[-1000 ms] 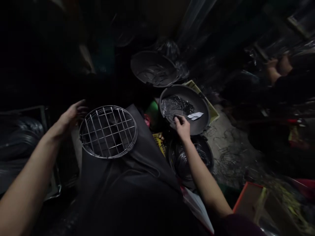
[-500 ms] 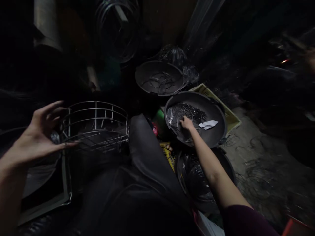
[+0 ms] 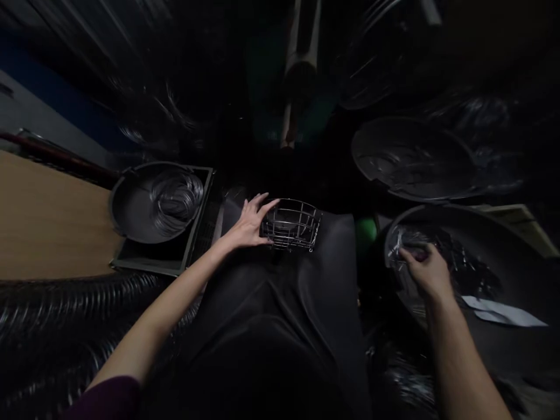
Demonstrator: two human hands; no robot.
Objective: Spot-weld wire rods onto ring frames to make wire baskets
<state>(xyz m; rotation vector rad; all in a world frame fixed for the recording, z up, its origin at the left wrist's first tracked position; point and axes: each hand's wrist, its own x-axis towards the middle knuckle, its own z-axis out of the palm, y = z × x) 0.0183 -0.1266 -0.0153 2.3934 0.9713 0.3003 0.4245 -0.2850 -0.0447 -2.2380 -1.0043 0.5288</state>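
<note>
A small metal wire basket rests on the dark apron over my lap. My left hand spans the basket's left end, thumb at the lower wires and fingers at the upper rim. On the right, my right hand is over a round dark basin, thumb and index finger brought together. Whatever is between them is too dark and blurred to make out. Short, thin metal wires lie heaped in this basin beside the hand, and a white paper slip lies near the wrist.
At left, another basin with coiled wire sits on a dark crate. Shiny wire coils lie below it. Behind the right basin stands another round basin, and a yellowish crate edges it.
The view has swung left, so the basket now appears centrally and the left basin shows. My left hand stays at the basket's left end; my right hand remains over the wire basin.
</note>
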